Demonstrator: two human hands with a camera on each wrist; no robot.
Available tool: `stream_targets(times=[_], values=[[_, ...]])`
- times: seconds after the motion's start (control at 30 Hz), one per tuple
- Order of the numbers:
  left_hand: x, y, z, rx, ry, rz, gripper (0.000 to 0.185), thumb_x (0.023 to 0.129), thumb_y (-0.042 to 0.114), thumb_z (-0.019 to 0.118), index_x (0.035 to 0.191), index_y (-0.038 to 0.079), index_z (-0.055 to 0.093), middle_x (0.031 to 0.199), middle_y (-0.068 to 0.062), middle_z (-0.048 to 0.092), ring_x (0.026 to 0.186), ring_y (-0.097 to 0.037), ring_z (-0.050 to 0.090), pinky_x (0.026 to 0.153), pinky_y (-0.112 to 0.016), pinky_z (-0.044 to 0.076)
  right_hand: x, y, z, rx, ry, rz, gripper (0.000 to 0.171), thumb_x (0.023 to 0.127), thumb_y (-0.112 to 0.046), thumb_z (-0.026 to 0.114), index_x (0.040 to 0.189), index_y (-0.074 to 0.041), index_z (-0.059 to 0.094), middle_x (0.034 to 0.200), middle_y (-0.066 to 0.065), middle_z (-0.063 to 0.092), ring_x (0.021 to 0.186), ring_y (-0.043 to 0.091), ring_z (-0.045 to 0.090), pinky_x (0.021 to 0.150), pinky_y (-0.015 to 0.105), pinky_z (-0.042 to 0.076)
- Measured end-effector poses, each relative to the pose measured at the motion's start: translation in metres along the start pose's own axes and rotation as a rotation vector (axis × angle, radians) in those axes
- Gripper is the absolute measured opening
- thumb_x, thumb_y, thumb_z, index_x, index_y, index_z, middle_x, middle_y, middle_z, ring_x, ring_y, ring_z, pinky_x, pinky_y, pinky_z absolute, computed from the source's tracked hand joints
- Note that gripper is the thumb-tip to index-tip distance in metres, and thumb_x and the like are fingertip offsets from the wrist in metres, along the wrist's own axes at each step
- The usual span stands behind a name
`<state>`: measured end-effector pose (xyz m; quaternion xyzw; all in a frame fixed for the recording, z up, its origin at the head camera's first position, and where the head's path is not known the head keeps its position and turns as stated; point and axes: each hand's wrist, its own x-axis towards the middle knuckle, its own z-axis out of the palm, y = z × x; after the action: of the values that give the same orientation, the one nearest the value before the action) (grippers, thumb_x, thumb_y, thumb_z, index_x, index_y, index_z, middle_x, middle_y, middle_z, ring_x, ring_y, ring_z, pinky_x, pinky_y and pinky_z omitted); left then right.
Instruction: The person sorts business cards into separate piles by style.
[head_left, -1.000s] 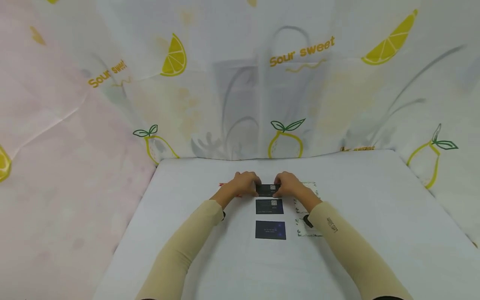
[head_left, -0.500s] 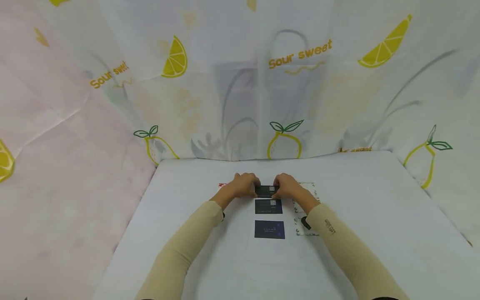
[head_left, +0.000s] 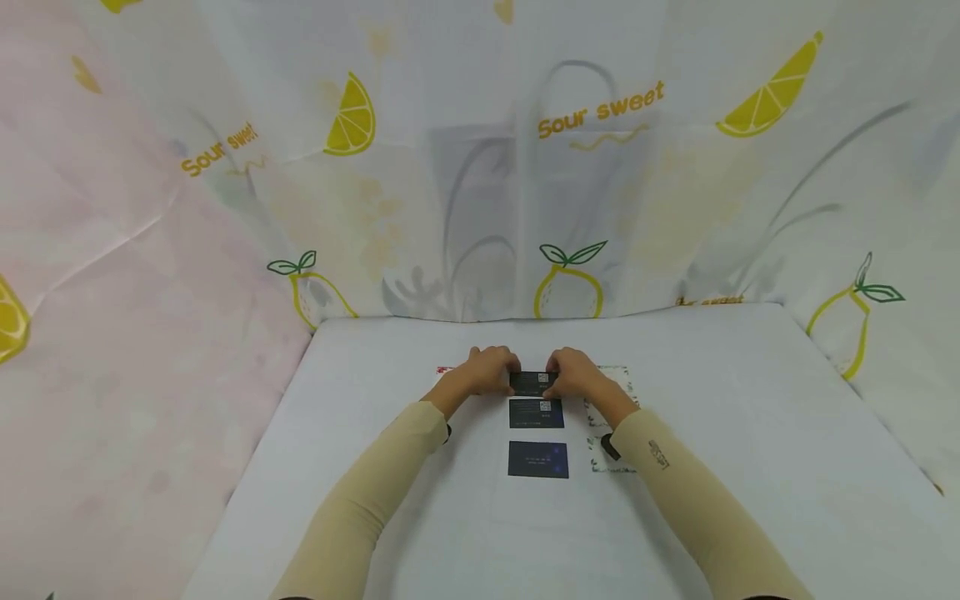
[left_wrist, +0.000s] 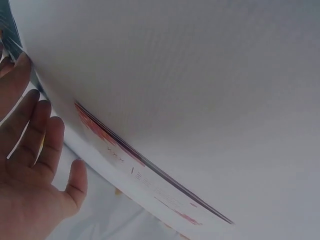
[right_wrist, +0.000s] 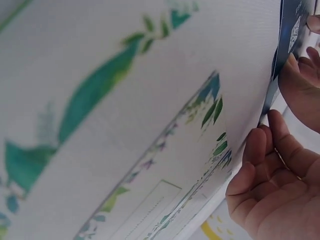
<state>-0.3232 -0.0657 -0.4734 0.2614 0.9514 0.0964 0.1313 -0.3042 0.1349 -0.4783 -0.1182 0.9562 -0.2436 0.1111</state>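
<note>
**Dark card held between both hands at the head of the column**

Dark card (head_left: pixel 532 382) sits at the far end of a three-card column, and both hands are on it: the left hand (head_left: pixel 489 371) pinches its left end, the right hand (head_left: pixel 576 372) its right end, fingers curled in tight. Compared with half a second back, almost nothing moves; the card stays put and both hands keep their grip, which suggests fine alignment rather than travel. Just nearer lies the second dark card (head_left: pixel 536 412), then the third dark card (head_left: pixel 537 459), evenly spaced on the white table (head_left: pixel 750 433). A leaf-bordered card (head_left: pixel 611 433) lies under the right wrist, and a red-printed card (head_left: pixel 446 370) peeks out beside the left. Whether the held card is flat down or slightly lifted is hard to say from here.
</note>
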Motion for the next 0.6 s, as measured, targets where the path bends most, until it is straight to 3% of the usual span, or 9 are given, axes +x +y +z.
stream_targets(times=[0.4, 0.6], values=[[0.0025, -0.0016, -0.0012, -0.051, -0.018, -0.014, 0.04, 0.082, 0.023, 0.08, 0.119, 0.015, 0.067, 0.12, -0.002, 0.066, 0.118, -0.023, 0.055, 0.105, -0.051, 0.035, 0.0023, 0.0026, 0.0011, 0.036, -0.007, 0.016, 0.048, 0.073, -0.02, 0.088, 0.111, 0.0, 0.065, 0.109, 0.013, 0.066, 0.099, 0.026, 0.059, 0.098, 0.044, 0.046], [0.0036, -0.0017, -0.0021, -0.048, -0.019, -0.024, 0.04, 0.082, 0.023, 0.081, 0.119, 0.015, 0.067, 0.12, -0.002, 0.066, 0.117, -0.022, 0.056, 0.105, -0.051, 0.035, 0.0005, 0.0045, -0.004, 0.051, -0.004, -0.041, 0.044, 0.073, -0.017, 0.087, 0.109, 0.0, 0.068, 0.109, 0.014, 0.069, 0.102, 0.028, 0.062, 0.099, 0.045, 0.046]])
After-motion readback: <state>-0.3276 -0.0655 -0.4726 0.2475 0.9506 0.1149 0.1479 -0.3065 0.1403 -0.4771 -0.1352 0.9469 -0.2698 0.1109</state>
